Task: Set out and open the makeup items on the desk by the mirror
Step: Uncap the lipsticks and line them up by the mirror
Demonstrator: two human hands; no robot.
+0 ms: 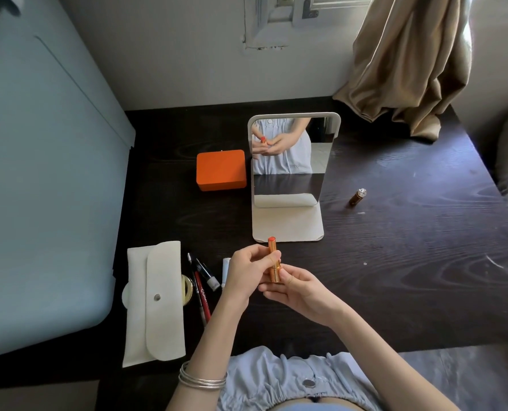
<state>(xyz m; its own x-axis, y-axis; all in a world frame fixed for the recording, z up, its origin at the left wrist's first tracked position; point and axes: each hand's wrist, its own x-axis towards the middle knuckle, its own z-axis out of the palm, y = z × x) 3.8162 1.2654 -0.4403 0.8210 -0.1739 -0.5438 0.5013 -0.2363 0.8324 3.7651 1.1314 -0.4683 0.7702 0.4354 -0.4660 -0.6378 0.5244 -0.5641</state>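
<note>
Both hands hold an uncapped orange lipstick (pixel 273 260) upright above the counter (pixel 395 247), just before the mirror (pixel 291 161): left hand (pixel 248 269) grip clamped on its upper barrel, right hand (pixel 297 292) on its base. A red pencil (pixel 202 298) beside the white pouch (pixel 154 304) reads "COLOR", partly hidden.

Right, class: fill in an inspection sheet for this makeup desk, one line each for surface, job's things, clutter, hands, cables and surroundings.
Surface: dark wood-grain desk, a few pale specks.
Job's things: lipstick uncapped, upright, held in front of the mirror; its likely cap stands right of the mirror; cream pouch, pencils and a round compact at left.
Clutter: orange box, closed, left of the mirror.
Hands: left hand and right hand both grip the lipstick.
Cables: nothing seen.
Surroundings: beige curtain draped onto the far corner; pale blue panel at left.
</note>
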